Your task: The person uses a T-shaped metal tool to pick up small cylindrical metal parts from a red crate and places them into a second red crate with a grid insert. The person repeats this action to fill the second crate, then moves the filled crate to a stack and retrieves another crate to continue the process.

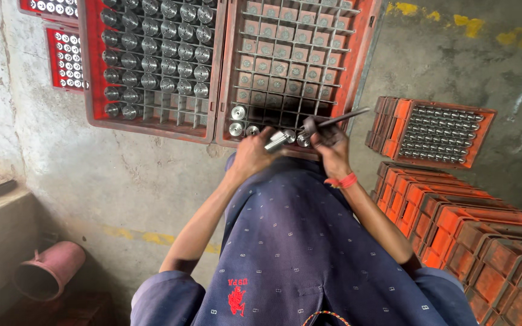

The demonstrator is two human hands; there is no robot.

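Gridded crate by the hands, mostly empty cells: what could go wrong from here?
1. The left hand holds a metal cylinder over the red gridded crate's near edge; a slip could drop it to the floor.
2. The rod tool in the right hand may nick seated parts.

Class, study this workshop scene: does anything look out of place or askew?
Yes: a pink jug lies tipped on its side at the lower left. The stack of orange crates leans unevenly. The left hand holds a metal cylinder tilted.
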